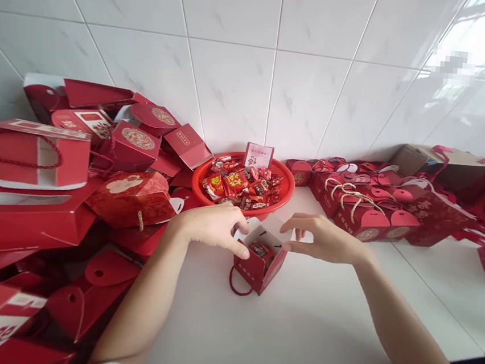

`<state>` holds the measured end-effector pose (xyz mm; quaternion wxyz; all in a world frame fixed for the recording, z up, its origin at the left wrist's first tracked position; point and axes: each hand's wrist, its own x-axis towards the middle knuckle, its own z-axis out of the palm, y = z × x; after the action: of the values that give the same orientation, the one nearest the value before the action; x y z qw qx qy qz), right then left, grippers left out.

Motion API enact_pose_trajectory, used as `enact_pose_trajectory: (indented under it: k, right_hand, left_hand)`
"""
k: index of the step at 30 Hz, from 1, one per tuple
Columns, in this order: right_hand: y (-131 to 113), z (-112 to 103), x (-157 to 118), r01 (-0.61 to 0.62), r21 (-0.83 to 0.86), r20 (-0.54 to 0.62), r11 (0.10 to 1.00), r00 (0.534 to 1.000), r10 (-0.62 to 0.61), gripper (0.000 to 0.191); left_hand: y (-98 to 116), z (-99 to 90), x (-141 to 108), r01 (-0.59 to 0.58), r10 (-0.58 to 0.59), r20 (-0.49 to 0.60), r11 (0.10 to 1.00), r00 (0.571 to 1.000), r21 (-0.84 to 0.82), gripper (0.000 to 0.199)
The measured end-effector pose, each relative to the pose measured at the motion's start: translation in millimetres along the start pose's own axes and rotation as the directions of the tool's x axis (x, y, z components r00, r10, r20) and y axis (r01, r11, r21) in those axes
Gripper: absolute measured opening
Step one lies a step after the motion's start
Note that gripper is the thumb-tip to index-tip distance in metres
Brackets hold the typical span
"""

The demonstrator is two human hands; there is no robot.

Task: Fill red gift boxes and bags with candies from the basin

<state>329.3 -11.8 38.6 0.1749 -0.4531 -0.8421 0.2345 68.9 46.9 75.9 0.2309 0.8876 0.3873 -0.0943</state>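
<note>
The small dark red cardboard gift box [251, 271] sits on the white tabletop [319, 315] in front of you, between your two hands, its top open and its pale inside showing. Red-wrapped sweets [260, 250] lie inside it, and a dark red cord handle [238, 287] loops down its near left side onto the table. Your left hand [210, 223] grasps the box at its left upper edge, the thumb over the near rim and the fingers curled by the flap on that side. Your right hand [327, 237] is at the right upper edge, thumb and fingertips by the raised white flap; you cannot tell from here whether they pinch it. Just behind the box stands a round orange-red plastic basket [286, 195] of wrapped sweets, with a pink printed card [259, 155] upright at its back. Red cardboard boxes [130, 142] pile up to your left; red boxes with cord handles [362, 213] stand grouped to the right, near the white tiled wall [230, 83].
</note>
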Motion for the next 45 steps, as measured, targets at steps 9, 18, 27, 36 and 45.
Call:
enact_pose_trajectory:
  k: [9,18,27,36,45]
  right_hand:
    - [-3.3,37.0,-5.4,0.266,0.229,-0.146,0.936,0.960,-0.238,0.031]
    - [3.6,56.4,-6.3,0.163,0.384,-0.130,0.909,0.984,-0.122,0.023]
    - [13.1,84.0,1.0,0.079,0.370,-0.381,0.926,0.921,0.074,0.038]
    - [32.8,88.3,11.6,-0.160,0.675,-0.071,0.720,0.958,0.279,0.060]
    - [41.7,79.6,13.9,-0.140,0.768,-0.138,0.626,0.917,0.374,0.045]
  left_hand:
    - [14.6,12.6,11.1,0.077,-0.074,-0.062,0.996,0.995,0.046,0.014]
    - [24.9,20.7,11.2,-0.021,0.028,-0.126,0.998,0.992,0.055,0.042]
    - [21.8,19.4,16.0,-0.048,0.047,-0.035,0.999,0.998,-0.021,0.021]
    - [24.7,25.7,16.5,0.075,-0.076,-0.018,0.997,0.997,-0.012,0.031]
    - [23.8,27.3,16.3,0.118,-0.117,0.042,0.993,0.992,-0.015,0.034]
